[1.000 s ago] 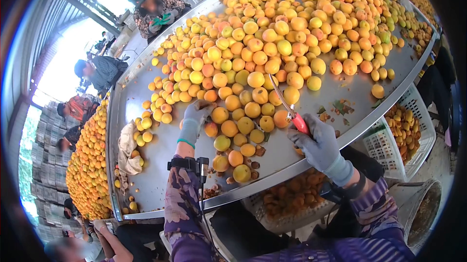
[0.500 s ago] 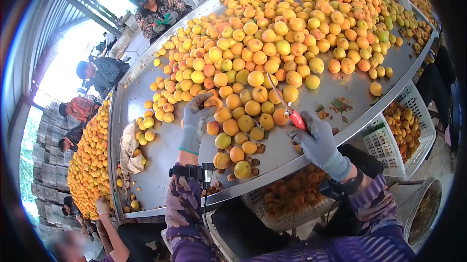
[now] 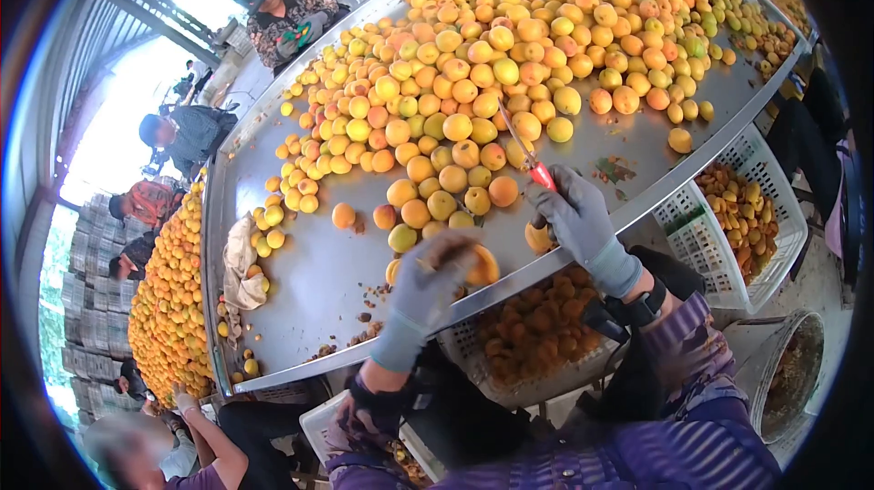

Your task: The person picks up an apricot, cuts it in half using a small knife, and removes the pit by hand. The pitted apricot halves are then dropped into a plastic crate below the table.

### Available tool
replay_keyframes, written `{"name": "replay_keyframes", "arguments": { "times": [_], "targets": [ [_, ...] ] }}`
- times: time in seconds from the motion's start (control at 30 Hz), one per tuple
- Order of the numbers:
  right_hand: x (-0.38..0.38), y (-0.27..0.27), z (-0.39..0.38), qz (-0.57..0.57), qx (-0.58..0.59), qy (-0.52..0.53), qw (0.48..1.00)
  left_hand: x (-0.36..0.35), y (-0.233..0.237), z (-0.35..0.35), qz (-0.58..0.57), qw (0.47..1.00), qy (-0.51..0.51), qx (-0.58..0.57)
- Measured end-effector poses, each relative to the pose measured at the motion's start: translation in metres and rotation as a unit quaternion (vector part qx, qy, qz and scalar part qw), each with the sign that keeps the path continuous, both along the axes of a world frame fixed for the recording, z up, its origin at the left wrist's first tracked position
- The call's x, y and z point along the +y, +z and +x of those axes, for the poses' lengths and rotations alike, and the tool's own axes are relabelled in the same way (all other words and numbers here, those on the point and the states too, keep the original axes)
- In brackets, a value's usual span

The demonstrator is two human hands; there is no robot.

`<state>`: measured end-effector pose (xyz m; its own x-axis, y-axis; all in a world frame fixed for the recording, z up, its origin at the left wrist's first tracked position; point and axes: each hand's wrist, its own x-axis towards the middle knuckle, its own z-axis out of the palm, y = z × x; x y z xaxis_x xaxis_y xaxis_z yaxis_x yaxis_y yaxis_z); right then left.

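My left hand (image 3: 423,288), in a grey glove and smeared by motion, is near the front rim of the metal table. Its fingers are curled at an orange apricot (image 3: 484,266), which looks pinched at the fingertips. My gloved right hand (image 3: 578,212) is closed round the red handle of a knife (image 3: 543,177), its thin curved blade pointing up and away over the fruit. Just beneath that hand an apricot (image 3: 537,237) lies by the rim. A large heap of apricots (image 3: 464,90) spreads over the table beyond both hands.
The metal table's (image 3: 319,258) raised rim runs along my front. Below it stands a crate of apricot pieces (image 3: 537,326); to the right are another white crate (image 3: 728,253) and a bucket (image 3: 792,363). A cloth (image 3: 241,262) lies at left. Co-workers (image 3: 287,17) surround the tables.
My left hand has come down and right from the pile to the table's front rim, with an apricot at its fingers. My right hand, still holding the knife, has shifted slightly up and left.
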<state>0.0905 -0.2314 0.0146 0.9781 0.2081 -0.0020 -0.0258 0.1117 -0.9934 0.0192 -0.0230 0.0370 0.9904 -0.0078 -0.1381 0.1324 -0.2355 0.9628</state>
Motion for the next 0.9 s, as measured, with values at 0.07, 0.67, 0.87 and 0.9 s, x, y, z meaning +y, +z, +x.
{"name": "replay_keyframes", "arguments": {
  "times": [0.07,0.67,0.87,0.9],
  "targets": [
    [0.000,0.000,-0.001,0.004,0.000,0.008,1.000,-0.014,-0.001,-0.012,0.084,0.996,-0.035,-0.025],
    [0.015,-0.005,0.004,-0.159,-0.033,0.064,0.985,0.112,-0.017,0.050,0.180,0.981,-0.011,-0.070],
    [0.022,-0.013,0.003,-0.149,-0.051,0.044,0.986,0.022,-0.020,0.043,0.426,0.848,-0.258,-0.182],
    [0.021,-0.014,0.004,-0.150,-0.050,0.041,0.986,0.013,-0.024,0.046,0.503,0.787,-0.302,-0.191]
  ]
}}
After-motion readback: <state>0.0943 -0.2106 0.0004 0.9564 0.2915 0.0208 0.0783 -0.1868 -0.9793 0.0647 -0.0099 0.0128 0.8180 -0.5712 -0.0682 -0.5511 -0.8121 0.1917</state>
